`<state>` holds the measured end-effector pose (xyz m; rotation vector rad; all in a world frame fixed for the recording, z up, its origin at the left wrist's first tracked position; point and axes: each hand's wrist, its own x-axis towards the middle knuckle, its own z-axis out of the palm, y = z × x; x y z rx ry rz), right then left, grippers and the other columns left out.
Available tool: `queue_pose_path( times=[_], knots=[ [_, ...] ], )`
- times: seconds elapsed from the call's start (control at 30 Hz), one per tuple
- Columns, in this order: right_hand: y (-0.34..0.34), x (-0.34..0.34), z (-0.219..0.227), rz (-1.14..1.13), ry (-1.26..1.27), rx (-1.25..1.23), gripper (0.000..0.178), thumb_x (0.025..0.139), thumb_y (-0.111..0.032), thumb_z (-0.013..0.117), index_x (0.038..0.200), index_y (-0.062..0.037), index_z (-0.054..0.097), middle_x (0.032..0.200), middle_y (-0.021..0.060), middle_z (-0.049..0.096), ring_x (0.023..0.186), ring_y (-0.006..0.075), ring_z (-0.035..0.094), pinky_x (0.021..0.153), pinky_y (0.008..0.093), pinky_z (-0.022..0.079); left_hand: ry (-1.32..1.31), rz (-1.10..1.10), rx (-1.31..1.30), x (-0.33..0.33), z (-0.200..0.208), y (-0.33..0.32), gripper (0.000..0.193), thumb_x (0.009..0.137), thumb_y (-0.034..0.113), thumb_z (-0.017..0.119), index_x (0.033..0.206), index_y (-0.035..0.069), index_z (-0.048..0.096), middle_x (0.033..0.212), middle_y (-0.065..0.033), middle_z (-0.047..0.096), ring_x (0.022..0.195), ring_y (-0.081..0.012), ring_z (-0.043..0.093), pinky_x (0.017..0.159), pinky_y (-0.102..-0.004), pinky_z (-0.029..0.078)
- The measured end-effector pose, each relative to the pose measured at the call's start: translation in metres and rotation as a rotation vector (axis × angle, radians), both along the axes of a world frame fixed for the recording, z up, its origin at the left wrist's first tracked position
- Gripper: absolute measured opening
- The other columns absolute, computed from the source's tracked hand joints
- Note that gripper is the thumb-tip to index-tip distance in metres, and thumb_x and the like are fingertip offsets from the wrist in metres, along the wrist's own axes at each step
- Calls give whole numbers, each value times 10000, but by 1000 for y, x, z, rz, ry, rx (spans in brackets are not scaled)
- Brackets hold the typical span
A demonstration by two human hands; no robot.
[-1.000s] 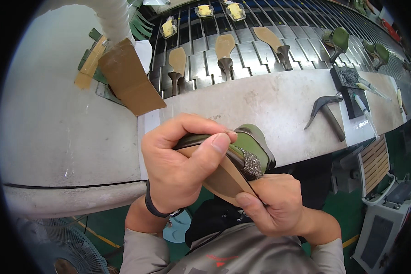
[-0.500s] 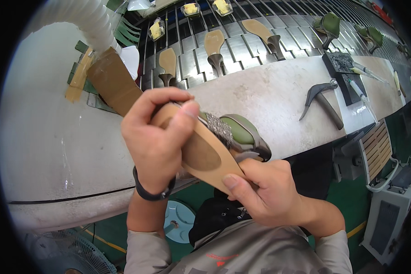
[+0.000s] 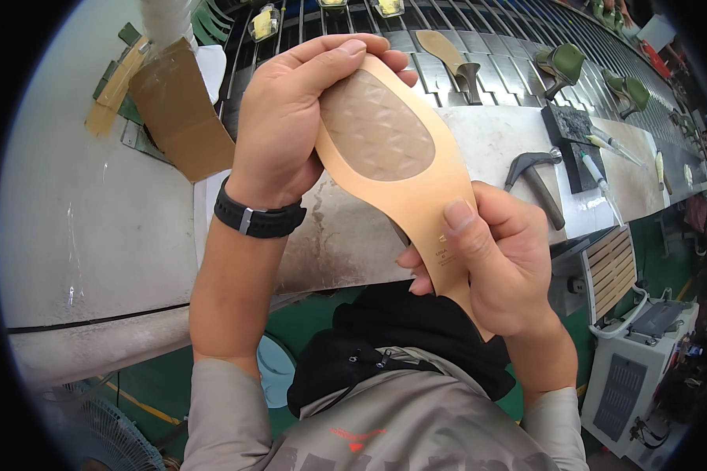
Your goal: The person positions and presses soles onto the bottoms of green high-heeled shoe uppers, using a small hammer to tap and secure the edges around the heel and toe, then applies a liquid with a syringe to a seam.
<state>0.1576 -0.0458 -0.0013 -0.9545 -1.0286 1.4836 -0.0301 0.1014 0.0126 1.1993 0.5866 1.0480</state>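
A tan shoe sole (image 3: 416, 206) is held up in front of me, its flat face toward me. A translucent, quilted-looking patch (image 3: 381, 125) fills its wide end. My left hand (image 3: 279, 118) is closed around that wide upper end, thumb on the rim and fingers going behind. My right hand (image 3: 507, 259) pinches the narrow lower part, thumb on the face near a small printed mark, fingertips showing at the far edge. What lies behind the sole is hidden; only a dark sliver shows at its left edge. A black watch band (image 3: 258, 218) is on my left wrist.
On the bench lie a hammer (image 3: 536, 182), a dark block (image 3: 573, 141) and a syringe (image 3: 599, 179). Behind, a slatted metal conveyor (image 3: 514, 74) carries a tan sole with a brown heel (image 3: 469, 77) and a green heeled shoe (image 3: 562, 67). A cardboard piece (image 3: 182, 110) stands left.
Both hands have raised the sole and turned its face toward me. My left hand has moved up, my right hand up and right. The green shoe upper beside the sole is now out of sight.
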Motion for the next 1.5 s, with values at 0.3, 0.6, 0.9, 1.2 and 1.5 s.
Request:
queue_pose_path(
  times=[0.3, 0.6, 0.9, 1.2, 1.5],
  knots=[
    [-12, -23, -32, -48, -447, 383, 252, 1066, -158, 677, 879, -4, 608, 682, 143, 618, 565, 295, 651, 532, 391, 493, -226, -122, 54, -34, -34, -4, 278, 1106, 189, 518, 1240, -18, 648, 1208, -177, 715, 1139, -317, 725, 1106, -548, 540],
    [-1, -27, -54, -105, -425, 339, 253, 1034, -127, 701, 842, -9, 586, 644, 172, 582, 547, 368, 611, 507, 436, 464, -383, -104, 30, -41, -52, -6, 267, 1113, 155, 510, 1237, -17, 671, 1169, -201, 740, 1113, -379, 739, 1042, -575, 583],
    [-5, -2, -34, -145, -799, 416, 248, 905, -167, 828, 880, -9, 639, 687, 119, 649, 576, 265, 641, 551, 385, 503, -259, -170, 95, -40, -37, -14, 240, 1116, 187, 505, 1230, 20, 634, 1216, -150, 688, 1187, -291, 697, 1150, -579, 508],
    [20, 59, 30, -12, -362, 243, 673, 889, -109, 809, 1481, 44, 528, 1128, 122, 761, 1018, 167, 747, 882, 299, 588, -286, -290, 65, 57, -33, -31, 731, 1156, 586, 285, 1372, -41, 590, 1560, -273, 534, 1397, -327, 571, 1200, -485, 433],
    [-83, 77, -110, -565, 257, -120, 479, 1055, -305, 589, 1421, -7, 505, 1340, 174, 652, 1107, 274, 738, 899, 386, 657, 56, 275, -122, 43, -148, -73, 652, 1180, 506, 319, 1239, -39, 672, 1225, -170, 738, 1189, -222, 673, 1077, -355, 491]
  ],
)
